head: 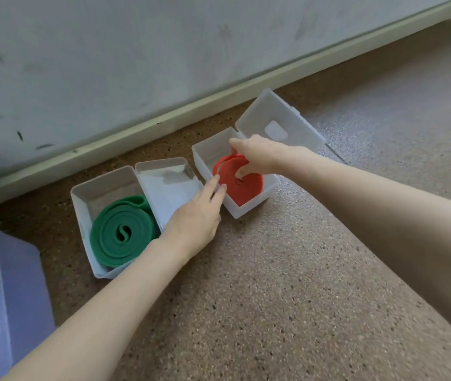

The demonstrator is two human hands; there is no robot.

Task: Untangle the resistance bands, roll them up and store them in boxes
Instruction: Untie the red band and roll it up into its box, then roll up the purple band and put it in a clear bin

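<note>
My right hand pinches the red rolled band into the box at one o'clock, my left hand flat and relaxed against its wall; released carelessly, the coil may spring loose.

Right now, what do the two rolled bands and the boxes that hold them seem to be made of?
The green band and the red band look like rubber or latex: matte, flat strips coiled tightly without creasing. The left box and the right box look like thin translucent plastic, milky and slightly glossy, with hinged lids lying open. The exact plastic cannot be told.
</note>
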